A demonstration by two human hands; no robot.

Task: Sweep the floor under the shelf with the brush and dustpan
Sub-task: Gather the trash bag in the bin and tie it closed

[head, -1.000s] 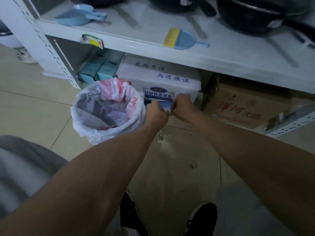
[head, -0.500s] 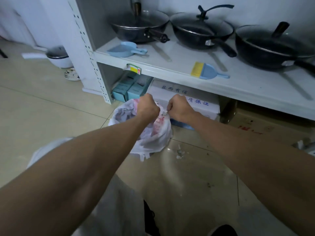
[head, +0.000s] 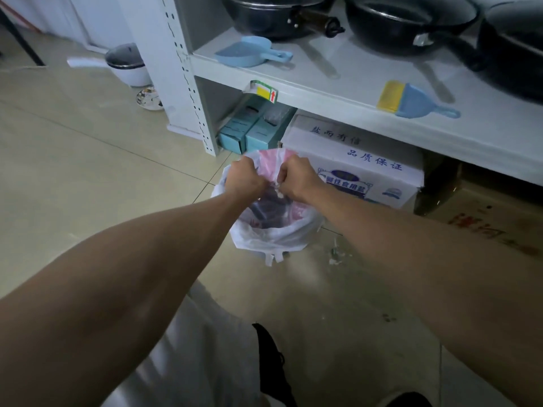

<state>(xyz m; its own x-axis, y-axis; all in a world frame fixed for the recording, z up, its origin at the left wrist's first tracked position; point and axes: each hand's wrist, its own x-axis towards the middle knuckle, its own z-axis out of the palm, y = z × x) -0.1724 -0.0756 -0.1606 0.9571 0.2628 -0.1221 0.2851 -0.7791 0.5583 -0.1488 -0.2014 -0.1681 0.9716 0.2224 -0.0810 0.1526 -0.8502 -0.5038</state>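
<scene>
The blue brush [head: 411, 101] with yellow bristles lies on the white shelf [head: 338, 92], to the right. The blue dustpan [head: 249, 52] lies on the same shelf further left. Neither is in a hand. My left hand [head: 245, 179] and my right hand [head: 296, 179] are closed close together over the mouth of a small bin lined with a white and pink plastic bag [head: 273, 233]. A small pale scrap [head: 279, 188] shows pinched between them. Bits of litter [head: 335, 255] lie on the tiled floor right of the bin.
Dark pans [head: 405, 22] stand on the shelf. Under it sit teal boxes [head: 249, 130], a white printed carton [head: 361, 165] and a brown carton [head: 484, 224]. The perforated shelf post [head: 188, 83] rises at left, with a white lidded pot [head: 129, 66] behind it. My black shoe [head: 273, 368] is below.
My hands have drawn back from the white carton under the shelf and now sit over the bin's mouth. My head has lifted, so more of the shelf shows.
</scene>
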